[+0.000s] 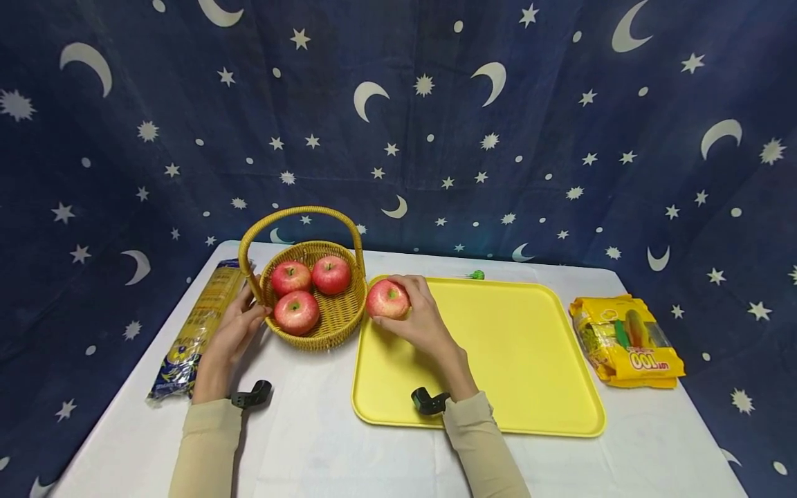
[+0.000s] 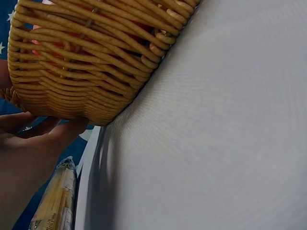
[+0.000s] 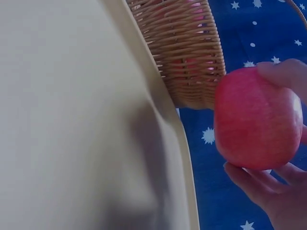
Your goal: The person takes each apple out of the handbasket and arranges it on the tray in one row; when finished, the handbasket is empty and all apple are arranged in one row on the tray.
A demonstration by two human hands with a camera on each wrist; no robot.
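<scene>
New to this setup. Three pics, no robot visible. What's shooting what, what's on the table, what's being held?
No machine here: a person works with two bare hands, wearing three cameras. The wide picture comes from the head and looks down at a white-covered table. The two close-ups come from small cameras on the wrists.

On the table are a woven wicker basket with a hoop handle holding three red apples, a flat yellow plastic tray, a long packet of spaghetti at the left and a yellow snack packet at the right.

The left hand rests against the basket's side. The right hand holds a fourth red apple over the tray's near-left corner; the right wrist view shows fingers wrapped round it.
</scene>
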